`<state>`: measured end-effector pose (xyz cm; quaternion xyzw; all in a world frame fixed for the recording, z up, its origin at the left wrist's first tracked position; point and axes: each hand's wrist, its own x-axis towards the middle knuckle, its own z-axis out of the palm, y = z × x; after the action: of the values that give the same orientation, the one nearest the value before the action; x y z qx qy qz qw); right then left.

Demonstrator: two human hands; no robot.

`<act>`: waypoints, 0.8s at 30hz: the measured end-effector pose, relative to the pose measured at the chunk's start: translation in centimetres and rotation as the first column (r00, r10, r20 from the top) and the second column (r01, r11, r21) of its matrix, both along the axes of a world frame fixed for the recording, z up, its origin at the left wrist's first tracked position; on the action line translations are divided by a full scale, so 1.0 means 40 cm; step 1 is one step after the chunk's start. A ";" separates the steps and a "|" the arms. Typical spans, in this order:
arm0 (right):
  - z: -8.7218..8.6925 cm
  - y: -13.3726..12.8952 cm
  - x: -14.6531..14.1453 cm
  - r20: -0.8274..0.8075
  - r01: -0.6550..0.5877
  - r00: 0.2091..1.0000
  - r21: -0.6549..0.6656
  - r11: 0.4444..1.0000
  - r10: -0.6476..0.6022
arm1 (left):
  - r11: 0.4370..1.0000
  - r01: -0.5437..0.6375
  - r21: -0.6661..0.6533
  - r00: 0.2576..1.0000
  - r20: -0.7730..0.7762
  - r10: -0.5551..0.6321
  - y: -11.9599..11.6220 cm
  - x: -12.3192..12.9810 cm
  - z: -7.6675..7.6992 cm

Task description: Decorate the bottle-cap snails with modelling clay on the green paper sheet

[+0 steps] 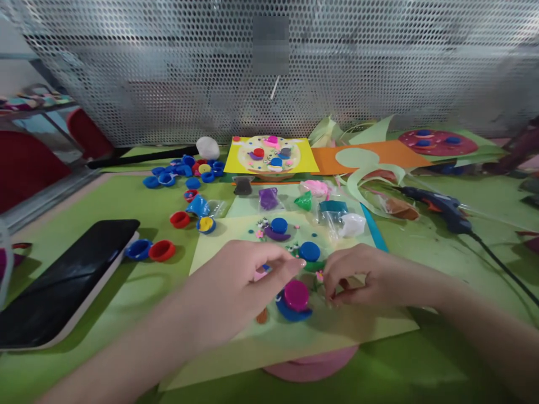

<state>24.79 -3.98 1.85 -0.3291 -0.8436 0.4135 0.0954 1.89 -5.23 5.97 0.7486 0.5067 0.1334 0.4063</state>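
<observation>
My left hand hovers over a pale yellow sheet, thumb and forefinger closed in a pinch; anything between them is too small to make out. My right hand rests low over the same sheet, fingers curled together, their tips partly hidden. Between the hands lies a snail-like shape with a magenta bottle cap on a blue clay body. Beyond it sit a blue cap on green clay and another blue cap on purple clay. A brown clay piece lies below my left hand.
Bagged clay, including a purple packet and a white packet, lies behind the sheet. Loose bottle caps and a phone are on the left. A glue gun lies right. A decorated yellow card stands behind.
</observation>
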 end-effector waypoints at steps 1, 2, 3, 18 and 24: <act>-0.001 0.000 -0.001 0.003 0.006 1.000 0.003 1.000 -0.006 | 1.000 0.008 -0.007 1.000 0.000 -0.008 -0.001 -0.002 -0.002; -0.001 -0.001 -0.002 0.008 0.012 1.000 0.007 1.000 -0.012 | 1.000 0.014 -0.012 1.000 -0.003 -0.014 -0.002 -0.003 -0.003; -0.003 -0.001 -0.002 0.015 0.016 1.000 0.009 1.000 -0.016 | 1.000 0.017 -0.015 1.000 -0.006 -0.017 -0.003 -0.004 -0.004; -0.006 -0.004 -0.017 0.050 0.008 0.999 0.083 0.997 -0.012 | 0.999 0.040 0.016 0.999 -0.031 -0.040 -0.009 -0.003 -0.002; 0.017 -0.004 -0.005 0.038 0.025 0.999 0.094 0.995 -0.028 | 0.999 0.039 0.026 0.999 -0.032 -0.038 -0.010 -0.009 -0.001</act>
<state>24.61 -4.16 2.51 -0.3434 -0.8592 0.3659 0.0997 1.55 -5.65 5.93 0.7654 0.4968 0.1205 0.3910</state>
